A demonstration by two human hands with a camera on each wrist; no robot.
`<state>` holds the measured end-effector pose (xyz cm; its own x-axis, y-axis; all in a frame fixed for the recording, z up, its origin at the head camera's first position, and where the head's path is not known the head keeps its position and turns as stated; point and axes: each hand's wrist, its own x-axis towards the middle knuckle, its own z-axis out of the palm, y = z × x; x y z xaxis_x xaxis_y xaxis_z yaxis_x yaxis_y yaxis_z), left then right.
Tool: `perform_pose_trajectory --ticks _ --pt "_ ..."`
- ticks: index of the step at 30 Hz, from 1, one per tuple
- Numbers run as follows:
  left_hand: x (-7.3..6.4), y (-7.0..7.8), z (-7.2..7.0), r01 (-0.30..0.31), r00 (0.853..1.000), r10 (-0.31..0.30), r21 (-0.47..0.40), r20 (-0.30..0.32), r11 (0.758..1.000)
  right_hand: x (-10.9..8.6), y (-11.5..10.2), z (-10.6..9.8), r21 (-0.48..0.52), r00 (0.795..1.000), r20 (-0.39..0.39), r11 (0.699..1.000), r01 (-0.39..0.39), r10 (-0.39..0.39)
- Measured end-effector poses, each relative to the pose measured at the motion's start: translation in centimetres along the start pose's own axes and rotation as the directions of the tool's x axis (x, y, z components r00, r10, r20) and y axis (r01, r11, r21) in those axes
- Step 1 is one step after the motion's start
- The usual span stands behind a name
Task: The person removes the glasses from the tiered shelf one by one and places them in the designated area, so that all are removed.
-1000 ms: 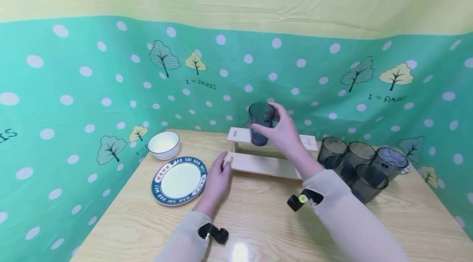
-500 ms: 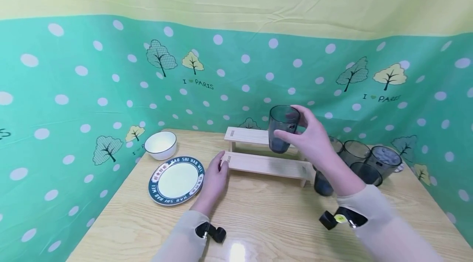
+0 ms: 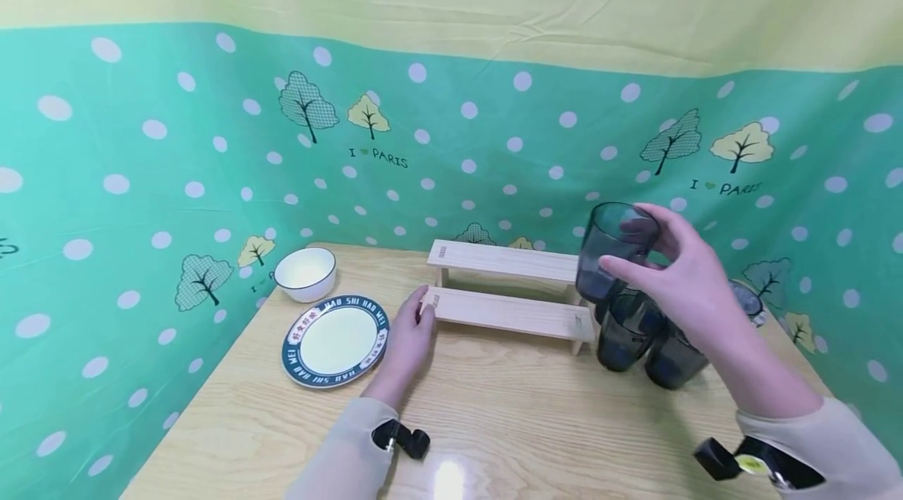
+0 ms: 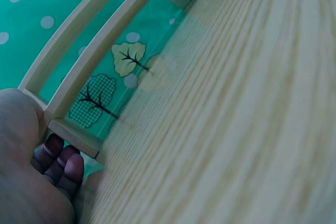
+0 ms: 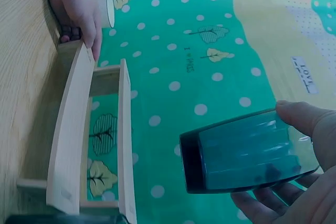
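My right hand point(image 3: 694, 292) holds a dark smoky glass tumbler point(image 3: 610, 257) in the air, thumb on one side and fingers on the other. In the right wrist view this tumbler point(image 5: 247, 153) shows its thick dark base pointing away from the palm. Below it, dark glasses point(image 3: 621, 343) stand on the table at the right, partly hidden by the hand and forearm. My left hand point(image 3: 407, 339) grips the left end of a two-step wooden rack point(image 3: 508, 313). In the left wrist view its fingertips point(image 4: 73, 166) curl under the rack's end.
A white bowl point(image 3: 305, 277) and a blue-rimmed plate point(image 3: 296, 351) sit left of the rack. Behind the wood-grain table point(image 3: 494, 422) hangs a green and yellow curtain point(image 3: 395, 186), close to the rack's back.
My right hand has carried the tumbler rightward, from above the rack's upper step to above the dark glasses. The left hand stays on the rack's end.
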<state>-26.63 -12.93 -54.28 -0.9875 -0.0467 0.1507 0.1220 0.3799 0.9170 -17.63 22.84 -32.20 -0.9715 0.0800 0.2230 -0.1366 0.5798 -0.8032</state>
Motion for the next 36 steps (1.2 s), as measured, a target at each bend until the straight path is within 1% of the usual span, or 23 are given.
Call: perform_pose_trajectory --ticks 3,6,14,21,25,28,32,34,36 --pt "0.0 0.1 -0.1 0.004 1.0 -0.004 -0.003 0.003 1.0 -0.7 0.7 -1.4 -0.029 1.0 -0.019 1.0 -0.007 0.007" --pt "0.0 0.1 -0.1 0.005 1.0 -0.005 -0.003 0.001 1.0 -1.1 1.5 -2.6 -0.038 0.999 -0.039 0.999 -0.011 0.009" --pt "0.0 0.0 0.0 -0.001 1.0 0.001 0.009 -0.006 1.0 -2.7 3.5 -5.4 -0.077 0.995 -0.095 0.996 -0.051 0.043" --pt "0.1 0.1 0.0 0.0 1.0 0.0 0.007 -0.005 1.0 -4.0 5.7 -7.6 -0.069 0.987 -0.152 0.995 -0.069 0.057" --pt "0.0 0.2 -0.2 0.002 1.0 -0.002 0.008 -0.005 1.0 -4.8 6.8 -8.5 -0.071 0.979 -0.191 0.994 -0.085 0.07" --pt "0.0 0.2 -0.2 -0.005 1.0 0.005 0.012 -0.009 1.0 -5.1 7.8 -8.9 -0.03 0.972 -0.222 0.996 -0.082 0.073" --pt "0.0 0.1 -0.2 -0.014 1.0 0.015 0.014 -0.014 1.0 -5.4 9.4 -9.2 -0.004 0.958 -0.274 0.996 -0.085 0.081" --pt "0.0 0.0 -0.1 -0.01 1.0 0.01 0.016 -0.013 1.0 -5.6 10.0 -9.4 -0.009 0.95 -0.3 0.995 -0.096 0.089" --pt "0.0 0.1 -0.1 -0.009 1.0 0.01 0.016 -0.013 1.0 -5.8 10.6 -9.6 -0.009 0.942 -0.325 0.996 -0.089 0.082"
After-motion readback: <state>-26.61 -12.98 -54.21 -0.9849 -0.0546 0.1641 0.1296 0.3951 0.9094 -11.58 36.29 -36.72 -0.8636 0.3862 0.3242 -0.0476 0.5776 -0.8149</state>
